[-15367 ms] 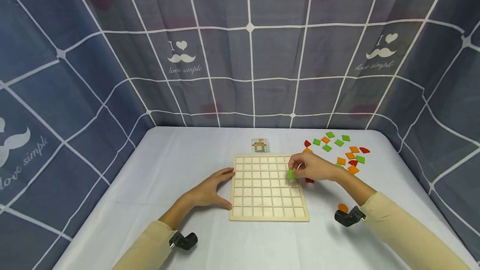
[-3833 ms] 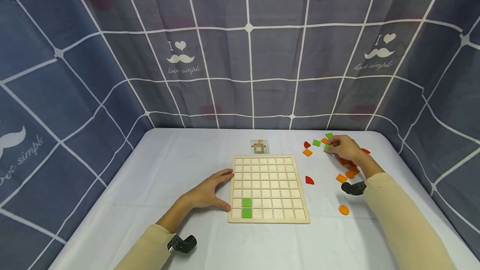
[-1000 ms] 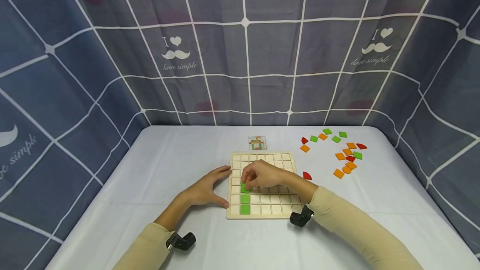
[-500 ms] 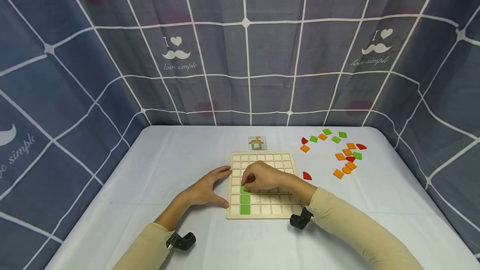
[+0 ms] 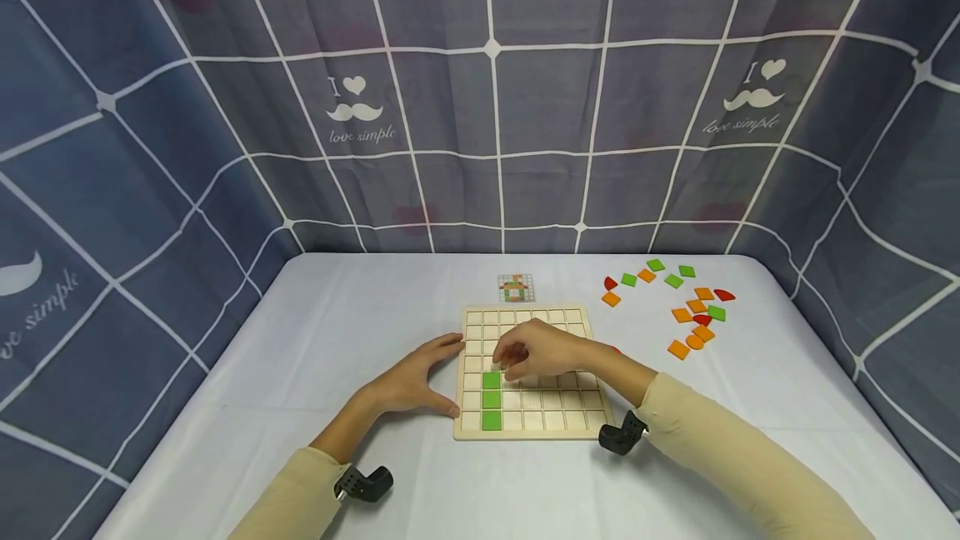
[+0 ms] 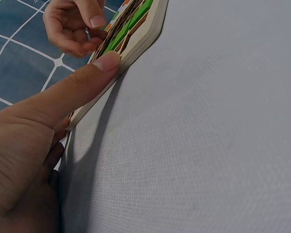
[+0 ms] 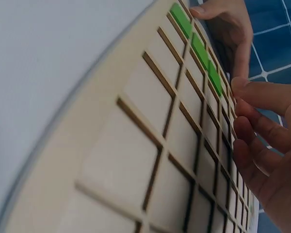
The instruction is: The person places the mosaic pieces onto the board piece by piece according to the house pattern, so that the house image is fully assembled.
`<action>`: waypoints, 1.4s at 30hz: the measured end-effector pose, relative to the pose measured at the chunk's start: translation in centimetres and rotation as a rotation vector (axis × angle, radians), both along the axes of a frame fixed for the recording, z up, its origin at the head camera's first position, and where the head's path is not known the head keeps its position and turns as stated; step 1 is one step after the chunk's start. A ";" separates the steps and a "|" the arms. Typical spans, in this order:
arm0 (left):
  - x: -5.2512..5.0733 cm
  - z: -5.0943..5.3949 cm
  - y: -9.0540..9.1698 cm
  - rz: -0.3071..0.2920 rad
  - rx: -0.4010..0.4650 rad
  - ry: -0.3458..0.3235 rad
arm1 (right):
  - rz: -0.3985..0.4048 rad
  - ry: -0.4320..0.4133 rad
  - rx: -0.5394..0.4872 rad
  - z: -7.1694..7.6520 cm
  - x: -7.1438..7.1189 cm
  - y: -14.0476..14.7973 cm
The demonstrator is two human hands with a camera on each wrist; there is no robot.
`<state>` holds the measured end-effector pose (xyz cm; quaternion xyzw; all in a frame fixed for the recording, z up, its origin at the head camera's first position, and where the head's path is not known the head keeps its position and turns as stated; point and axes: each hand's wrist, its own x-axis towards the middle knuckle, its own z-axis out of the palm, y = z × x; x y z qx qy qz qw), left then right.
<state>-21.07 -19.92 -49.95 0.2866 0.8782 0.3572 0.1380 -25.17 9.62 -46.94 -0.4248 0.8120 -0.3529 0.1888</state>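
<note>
A pale wooden grid board (image 5: 534, 435) lies on the white-covered table. Three green square tiles (image 5: 491, 399) fill a vertical run of cells near its lower left, also visible as green tiles (image 7: 200, 51) in the right wrist view. My right hand (image 5: 546, 350) hovers over the board just right of the topmost green tile, thumb and fingers bent loosely with nothing seen between them. My left hand (image 5: 416, 376) rests at the board's left edge, thumb and forefinger spread apart; in the left wrist view its thumb (image 6: 106, 61) touches the wooden rim.
Beyond the board lies a small gridded picture card (image 5: 516, 288). Loose green, orange and red pieces scatter to the right, among them an orange disc (image 5: 695, 342) and a green tile (image 5: 717, 313). One red piece (image 5: 617, 349) is mostly hidden by my right forearm. A checked curtain (image 5: 480, 107) surrounds the table.
Half a second ago my right fingertips were on the topmost green tile; they have let go and moved slightly right, leaving it in its cell. My left hand stays put.
</note>
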 end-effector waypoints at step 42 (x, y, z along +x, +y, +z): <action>0.1 0.1 0.1 0.010 -0.016 -0.004 | -0.761 0.015 0.117 4.2 -3.5 28.1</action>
